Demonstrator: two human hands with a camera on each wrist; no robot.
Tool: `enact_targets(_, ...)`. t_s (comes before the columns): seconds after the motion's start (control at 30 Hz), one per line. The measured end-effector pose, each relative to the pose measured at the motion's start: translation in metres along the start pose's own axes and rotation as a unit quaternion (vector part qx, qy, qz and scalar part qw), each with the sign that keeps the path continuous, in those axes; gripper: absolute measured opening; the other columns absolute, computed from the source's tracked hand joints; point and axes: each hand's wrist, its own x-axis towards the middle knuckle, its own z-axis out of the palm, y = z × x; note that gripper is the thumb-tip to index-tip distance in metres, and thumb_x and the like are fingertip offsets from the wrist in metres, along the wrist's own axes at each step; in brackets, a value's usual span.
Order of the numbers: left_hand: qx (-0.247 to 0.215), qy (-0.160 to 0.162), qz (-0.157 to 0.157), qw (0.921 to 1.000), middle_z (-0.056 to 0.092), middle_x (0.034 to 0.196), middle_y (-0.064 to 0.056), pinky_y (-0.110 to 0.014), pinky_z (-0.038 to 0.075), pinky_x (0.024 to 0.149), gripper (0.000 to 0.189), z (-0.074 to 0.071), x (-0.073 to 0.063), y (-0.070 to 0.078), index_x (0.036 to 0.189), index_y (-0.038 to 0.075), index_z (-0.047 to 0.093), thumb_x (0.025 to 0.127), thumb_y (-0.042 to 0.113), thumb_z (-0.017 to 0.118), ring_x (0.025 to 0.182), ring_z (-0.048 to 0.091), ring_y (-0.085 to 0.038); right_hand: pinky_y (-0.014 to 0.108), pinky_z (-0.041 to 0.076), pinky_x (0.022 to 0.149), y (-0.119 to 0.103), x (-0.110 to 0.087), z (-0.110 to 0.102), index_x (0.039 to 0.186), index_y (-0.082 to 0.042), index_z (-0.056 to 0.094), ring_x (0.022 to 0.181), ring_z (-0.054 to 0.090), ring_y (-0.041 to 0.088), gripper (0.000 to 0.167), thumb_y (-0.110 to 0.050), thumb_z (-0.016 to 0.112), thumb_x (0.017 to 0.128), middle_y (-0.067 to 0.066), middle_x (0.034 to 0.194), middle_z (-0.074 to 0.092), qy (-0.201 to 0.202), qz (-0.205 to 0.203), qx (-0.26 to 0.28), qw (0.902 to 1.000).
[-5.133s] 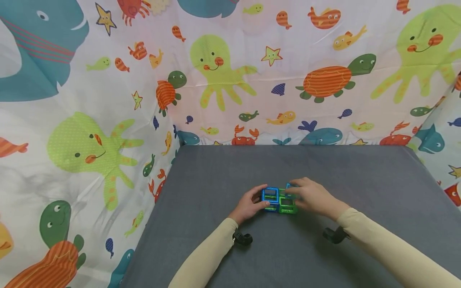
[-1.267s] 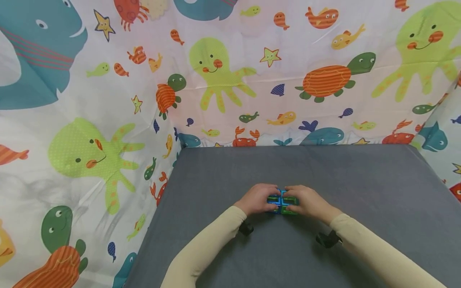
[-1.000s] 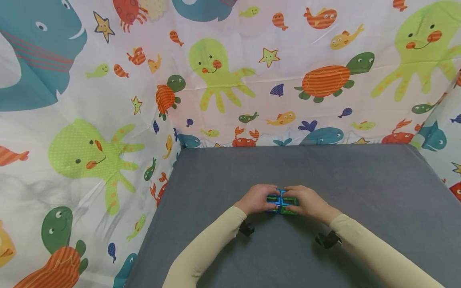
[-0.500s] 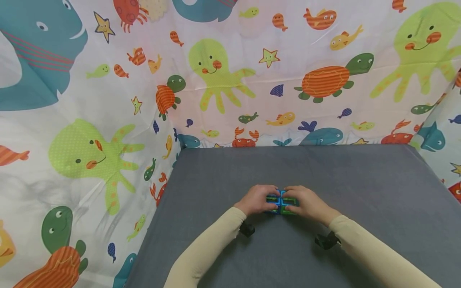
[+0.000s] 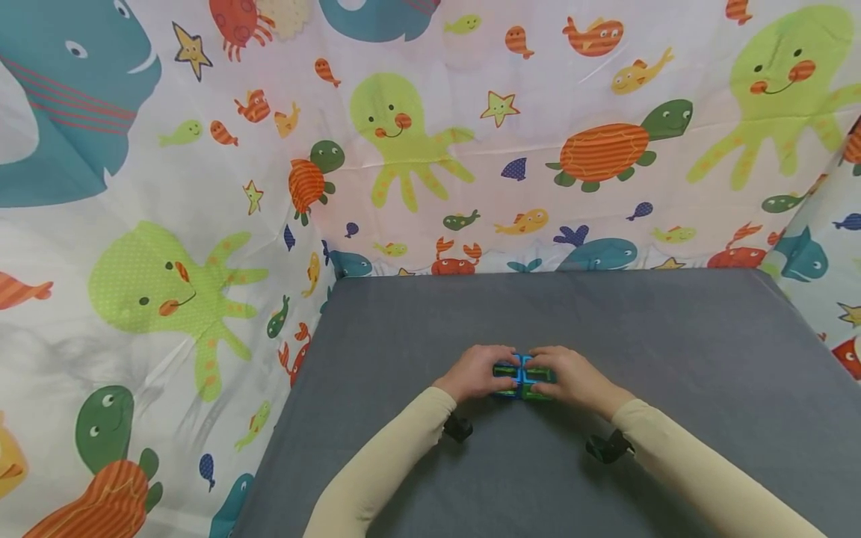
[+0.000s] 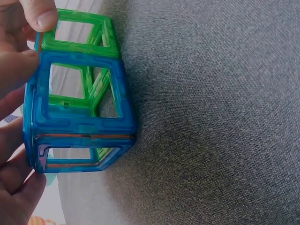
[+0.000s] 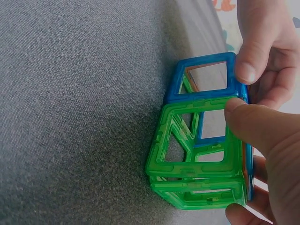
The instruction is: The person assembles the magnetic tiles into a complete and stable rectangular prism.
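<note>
Two joined cubes of magnetic tiles [image 5: 522, 377] stand on the grey cloth, between both hands in the head view. One cube has blue side tiles [image 6: 86, 124]; the other has green ones [image 7: 192, 166]. Blue tiles [image 7: 250, 180] lie along the top of the green cube. My left hand [image 5: 476, 373] holds the blue cube, its thumb on the near top edge and fingers over the far side. Likewise, my right hand [image 5: 575, 377] holds the green cube, thumb at the near top edge. The thumbs sit close together near the seam. The far faces are partly hidden by the fingers.
Grey cloth [image 5: 417, 321] covers the table. A white curtain [image 5: 430, 224] printed with sea animals hangs behind it and along the left and right sides. Dark wrist cameras [image 5: 608, 447] hang below both wrists, close over the cloth.
About five seconds ago my right hand held a blue tile over the green cube; now blue tiles lie on top there. Both hands moved in around the cubes and have stayed nearly still since.
</note>
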Motion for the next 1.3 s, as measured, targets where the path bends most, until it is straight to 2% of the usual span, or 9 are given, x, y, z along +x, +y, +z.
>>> enact_targets(0.27,-0.010,0.004,-0.005,0.9999,0.059,0.149,-0.004,-0.038,0.043,0.117,0.033,0.0020,-0.0005,-0.0009,0.128,0.018,0.071,0.097,0.031,0.070,0.143,0.051,-0.018,0.055,0.056,0.095,0.0010,0.0001,-0.0014,0.115,-0.007,0.076,0.117,0.067,0.040,0.033,-0.019,0.083,0.085,0.024,0.131,0.068,-0.025,0.007,-0.001,0.9997)
enact_targets(0.57,-0.018,0.008,-0.019,0.9996,0.061,0.147,0.000,-0.031,0.048,0.112,0.033,0.0033,-0.0001,-0.0003,0.127,0.018,0.072,0.096,0.030,0.071,0.139,0.055,-0.016,0.056,0.057,0.092,-0.0012,0.0023,-0.0016,0.111,-0.008,0.077,0.112,0.068,0.038,0.030,-0.018,0.084,0.083,0.021,0.125,0.070,-0.013,0.004,-0.006,0.9999)
enact_targets(0.7,-0.018,0.012,-0.019,0.9996,0.062,0.146,0.001,-0.030,0.050,0.110,0.032,0.0031,0.0001,0.0003,0.126,0.018,0.072,0.096,0.030,0.072,0.137,0.057,-0.015,0.057,0.056,0.094,-0.0013,0.0033,-0.0021,0.112,-0.008,0.077,0.114,0.068,0.038,0.030,-0.019,0.084,0.084,0.020,0.126,0.070,-0.021,0.018,0.000,0.9996)
enact_targets(0.9,-0.025,0.011,-0.024,0.9993,0.062,0.146,0.002,-0.031,0.049,0.111,0.032,0.0033,0.0002,0.0004,0.126,0.018,0.072,0.096,0.029,0.072,0.138,0.056,-0.015,0.058,0.055,0.096,-0.0018,0.0034,-0.0021,0.113,-0.008,0.077,0.116,0.067,0.039,0.030,-0.019,0.082,0.085,0.020,0.129,0.069,-0.037,0.038,0.006,0.9986)
enact_targets(1.3,-0.020,0.015,-0.019,0.9995,0.062,0.146,0.000,-0.033,0.047,0.113,0.032,0.0047,0.0000,-0.0004,0.126,0.018,0.072,0.096,0.031,0.072,0.139,0.055,-0.015,0.058,0.054,0.097,-0.0019,0.0020,-0.0017,0.113,-0.008,0.077,0.117,0.066,0.040,0.030,-0.018,0.082,0.086,0.020,0.129,0.069,-0.031,0.037,0.006,0.9988)
